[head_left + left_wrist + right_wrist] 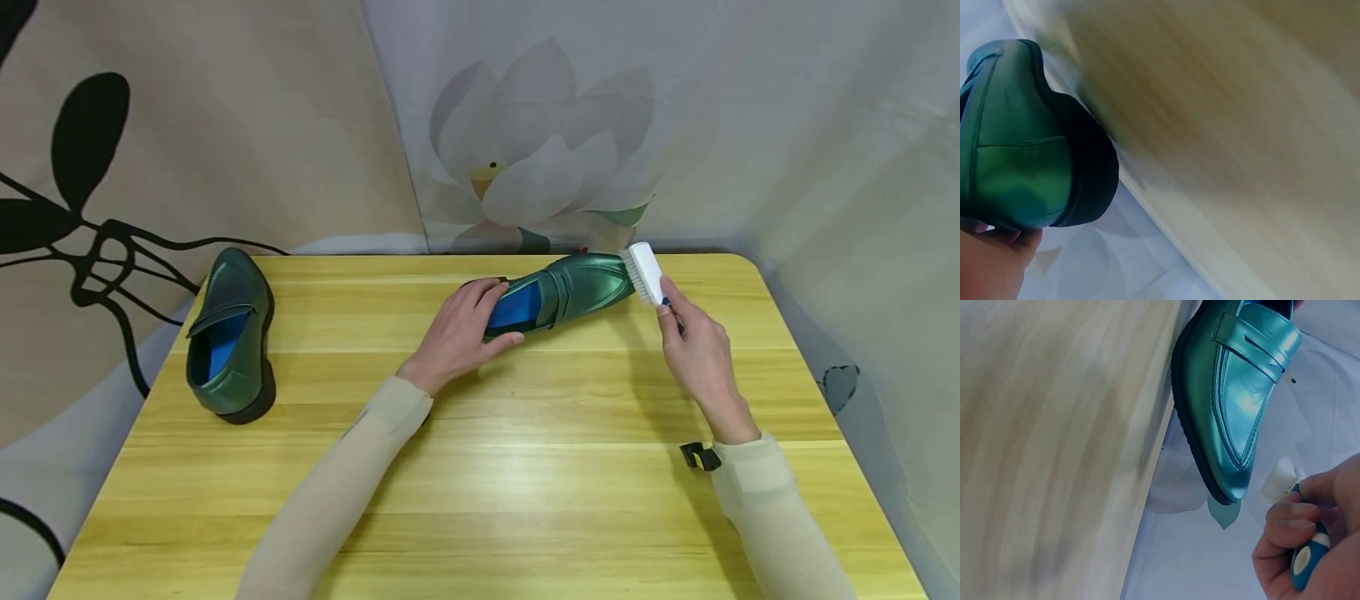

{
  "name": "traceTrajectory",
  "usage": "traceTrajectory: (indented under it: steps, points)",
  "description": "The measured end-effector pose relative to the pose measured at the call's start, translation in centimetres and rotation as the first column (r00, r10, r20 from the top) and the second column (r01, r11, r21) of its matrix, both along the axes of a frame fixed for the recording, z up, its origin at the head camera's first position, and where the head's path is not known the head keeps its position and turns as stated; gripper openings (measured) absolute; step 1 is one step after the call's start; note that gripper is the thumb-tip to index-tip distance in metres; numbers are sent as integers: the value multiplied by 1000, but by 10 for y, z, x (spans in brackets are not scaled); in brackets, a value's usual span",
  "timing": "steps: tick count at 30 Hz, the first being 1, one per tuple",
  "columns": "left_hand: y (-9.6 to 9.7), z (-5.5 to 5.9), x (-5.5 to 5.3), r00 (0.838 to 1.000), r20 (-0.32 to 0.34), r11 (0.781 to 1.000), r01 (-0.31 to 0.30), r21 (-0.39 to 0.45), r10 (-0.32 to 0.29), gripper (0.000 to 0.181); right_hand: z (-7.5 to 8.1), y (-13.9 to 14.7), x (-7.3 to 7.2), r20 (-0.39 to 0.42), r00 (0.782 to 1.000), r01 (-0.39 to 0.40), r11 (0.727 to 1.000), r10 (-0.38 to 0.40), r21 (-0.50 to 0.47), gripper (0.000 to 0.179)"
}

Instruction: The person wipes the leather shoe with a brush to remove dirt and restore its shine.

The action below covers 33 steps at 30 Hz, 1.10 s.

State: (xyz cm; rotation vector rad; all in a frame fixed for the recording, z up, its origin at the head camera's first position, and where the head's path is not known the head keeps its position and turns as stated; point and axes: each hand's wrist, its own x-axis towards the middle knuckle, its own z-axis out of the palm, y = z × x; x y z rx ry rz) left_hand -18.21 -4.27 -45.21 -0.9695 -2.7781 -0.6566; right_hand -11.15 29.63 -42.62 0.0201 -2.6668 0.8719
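Observation:
A metallic green loafer (592, 287) with a blue insole lies near the table's far edge, toe pointing right. My left hand (461, 333) grips its heel end, thumb on the near side and fingers over the far side. The loafer's dark heel and green back (1022, 156) fill the left of the left wrist view. In my right hand (697, 350) is a white-headed brush (643, 271), held by its blue and white handle (1310, 562). Its bristles face the loafer's toe (1232, 484); the right wrist view shows a gap between them.
The matching green loafer (240, 350) stands at the table's left edge, toe pointing away. A light wooden table (495, 500) lies under both arms. Patterned curtains (540, 125) hang right behind its far edge.

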Motion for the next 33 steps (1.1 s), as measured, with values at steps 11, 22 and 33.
traceTrajectory:
  steps: [11, 22, 33]
  points:
    - [-3, 1, 11, 1000, 5, 994, 1, 110, -2, 41, -4, -1, 12, -75, 997, -21, 997, 26, 70, 45]
    - [-10, 5, 15, 993, 115, 982, -17, 190, -5, 48, -10, -1, 26, -87, 996, -4, 993, 15, 120, 46]
    - [-21, 12, -1, 870, 481, 981, -171, 90, 108, 98, -14, -1, 29, -55, 998, 5, 992, 2, 124, 47]
